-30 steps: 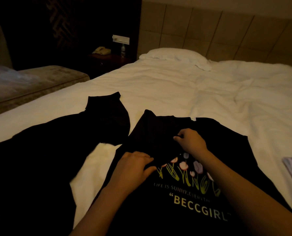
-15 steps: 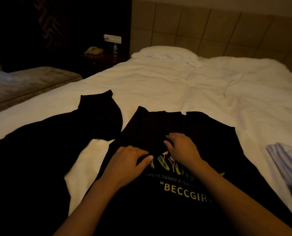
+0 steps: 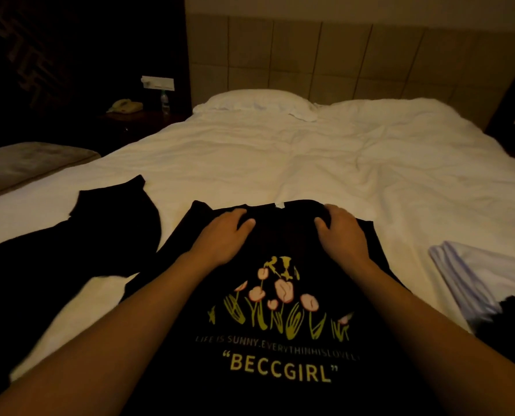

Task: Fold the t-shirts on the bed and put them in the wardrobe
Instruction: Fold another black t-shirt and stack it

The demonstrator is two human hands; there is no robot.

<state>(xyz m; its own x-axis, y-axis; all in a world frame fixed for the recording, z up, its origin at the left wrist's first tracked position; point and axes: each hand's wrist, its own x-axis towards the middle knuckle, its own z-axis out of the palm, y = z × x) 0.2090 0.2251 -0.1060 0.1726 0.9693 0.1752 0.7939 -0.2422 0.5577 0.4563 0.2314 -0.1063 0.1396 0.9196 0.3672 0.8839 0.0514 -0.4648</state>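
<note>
Smoothing the printed tee flat before the first fold.

Black t-shirt (image 3: 283, 349) lies print-up at 6 o'clock on the bed (image 3: 325, 163); left hand (image 3: 223, 235) and right hand (image 3: 342, 232) rest spread, palms down, near its collar, pinching nothing. Next likely: grip shoulders, fold. Second black shirt (image 3: 70, 250) at 9, light striped garment (image 3: 475, 274) at 3.

Garments and bedding, counted
Two black t-shirts (image 3: 280, 295) (image 3: 70, 250), one pale folded garment (image 3: 472, 274), one pillow (image 3: 259, 99), one bed (image 3: 340, 163).
</note>
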